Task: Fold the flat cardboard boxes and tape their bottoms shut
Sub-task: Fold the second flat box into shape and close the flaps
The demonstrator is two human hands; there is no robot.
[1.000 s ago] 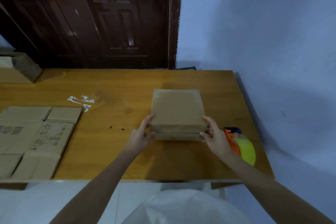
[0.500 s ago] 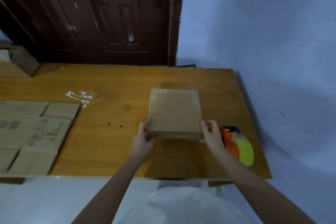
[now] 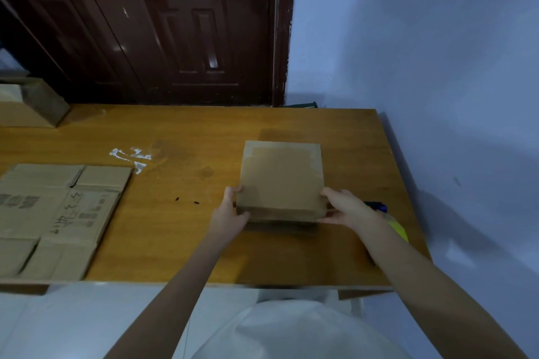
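One box (image 3: 281,181) folded, taped, gripped by left hand (image 3: 230,214) and right hand (image 3: 347,208); flat boxes (image 3: 55,213) wait at table's (image 3: 180,242) left edge.

A single wide-angle view looks from the person's head, forward and steeply down across the wooden surface (image 3: 180,242). Both forearms reach in from the bottom edge, and a pale garment fills the bottom middle, very near the lens. The surface's near edge runs across the lower third; its far edge meets a dark door (image 3: 163,26) and a blue wall (image 3: 423,46), which fill the upper half. Straight lines bow outward toward the edges.
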